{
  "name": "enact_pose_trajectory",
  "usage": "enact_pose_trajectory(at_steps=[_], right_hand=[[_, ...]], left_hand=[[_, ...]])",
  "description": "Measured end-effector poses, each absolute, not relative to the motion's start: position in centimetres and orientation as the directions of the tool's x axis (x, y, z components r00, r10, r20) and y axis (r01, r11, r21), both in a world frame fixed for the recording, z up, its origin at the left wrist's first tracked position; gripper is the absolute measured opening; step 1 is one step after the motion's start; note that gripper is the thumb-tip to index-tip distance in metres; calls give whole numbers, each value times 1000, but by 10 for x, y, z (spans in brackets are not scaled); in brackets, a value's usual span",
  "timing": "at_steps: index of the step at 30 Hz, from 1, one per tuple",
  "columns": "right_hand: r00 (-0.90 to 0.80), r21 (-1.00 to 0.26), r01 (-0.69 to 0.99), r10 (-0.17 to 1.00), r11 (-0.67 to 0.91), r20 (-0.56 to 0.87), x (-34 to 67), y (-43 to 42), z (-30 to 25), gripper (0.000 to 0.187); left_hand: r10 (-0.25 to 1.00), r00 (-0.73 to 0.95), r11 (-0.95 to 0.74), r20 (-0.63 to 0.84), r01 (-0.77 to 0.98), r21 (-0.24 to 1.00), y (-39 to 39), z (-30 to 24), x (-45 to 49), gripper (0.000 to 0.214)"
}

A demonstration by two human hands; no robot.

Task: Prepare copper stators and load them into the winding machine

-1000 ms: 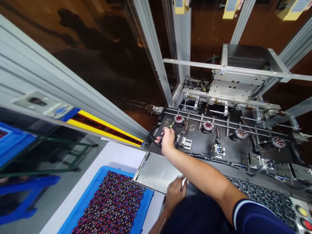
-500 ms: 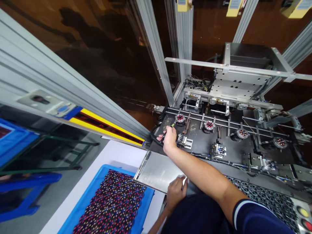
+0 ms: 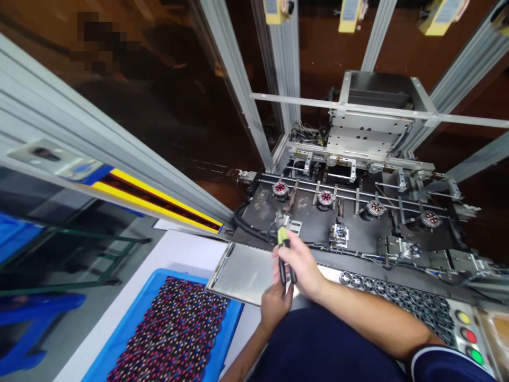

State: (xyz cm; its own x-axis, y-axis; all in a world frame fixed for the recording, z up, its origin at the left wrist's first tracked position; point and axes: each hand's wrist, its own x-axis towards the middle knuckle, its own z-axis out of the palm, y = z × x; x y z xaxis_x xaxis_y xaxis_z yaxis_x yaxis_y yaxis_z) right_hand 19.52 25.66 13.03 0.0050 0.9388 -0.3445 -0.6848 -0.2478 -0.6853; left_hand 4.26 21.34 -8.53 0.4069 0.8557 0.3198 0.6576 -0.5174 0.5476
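My right hand (image 3: 302, 265) is closed round a small tool with black handles and a yellow-green tip (image 3: 283, 249), held over the near edge of the machine bed. Just below it, my left hand (image 3: 275, 306) rests with curled fingers at the near edge of a flat metal plate (image 3: 244, 273); what it holds, if anything, is hidden. On the black machine bed (image 3: 314, 223) several round wound parts with red centres (image 3: 280, 189) sit along a pair of steel rails.
A blue tray (image 3: 170, 329) packed with several small dark red-and-blue parts lies at lower left on a white table. A strip of round black parts (image 3: 382, 289) runs along the machine front. Yellow, red and green buttons (image 3: 469, 335) are at lower right. Aluminium frame posts surround the bed.
My right hand has drawn back from the far-left fixture on the bed toward me, bringing the tool with it, and now sits just above my left hand. The view shifted slightly.
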Motion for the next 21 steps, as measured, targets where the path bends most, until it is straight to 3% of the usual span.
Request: enact_pose_trajectory(at_steps=[3,9,21], right_hand=[[206,-693,-701,882,-169,-423,221,262,103,53],[407,-705,-706,780,-61,-476,235,284,69,43],[496,-696,-717,713,15,-496,238,307,62,36]], left_hand=[[826,483,-558,291,630,540,212,-80,42,21],[797,511,-602,321,625,498,215,-68,45,19],[793,503,-609,345,627,487,215,-66,45,20]])
